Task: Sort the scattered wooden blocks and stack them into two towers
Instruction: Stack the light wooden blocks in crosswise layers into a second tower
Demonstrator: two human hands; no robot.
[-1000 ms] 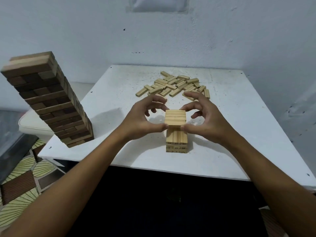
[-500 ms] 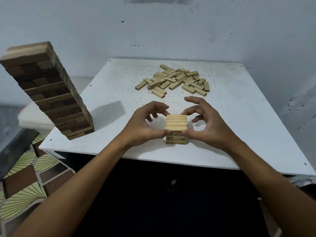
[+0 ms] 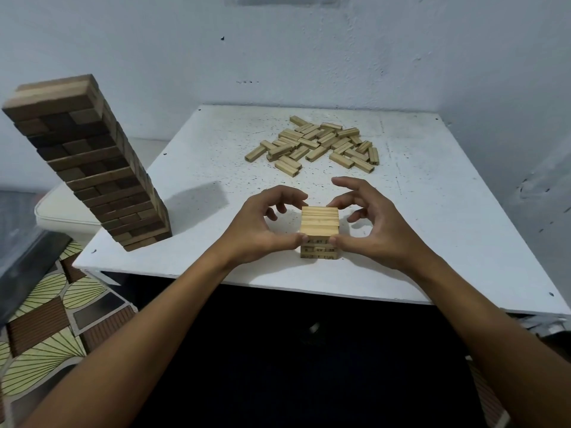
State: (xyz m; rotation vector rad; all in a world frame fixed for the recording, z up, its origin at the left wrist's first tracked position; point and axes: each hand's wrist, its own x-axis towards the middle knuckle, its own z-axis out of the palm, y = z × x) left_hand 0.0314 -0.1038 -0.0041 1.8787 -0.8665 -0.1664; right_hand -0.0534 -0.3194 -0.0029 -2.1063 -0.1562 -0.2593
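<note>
A short tower of light wooden blocks (image 3: 319, 222) stands near the front edge of the white table (image 3: 432, 211). My left hand (image 3: 262, 227) pinches its left side between thumb and curled fingers. My right hand (image 3: 370, 227) pinches its right side the same way, with the index finger raised. A tall tower of dark wooden blocks (image 3: 89, 162) stands at the table's front left corner. Several loose light blocks (image 3: 315, 145) lie scattered at the back of the table.
A white wall rises behind and to the right of the table. A pale seat (image 3: 61, 208) sits to the left behind the dark tower. Patterned floor tiles (image 3: 46, 329) show at the lower left.
The head camera has shifted, so the light tower looks shorter and is seen more from above. Both hands stay at the tower's top layers.
</note>
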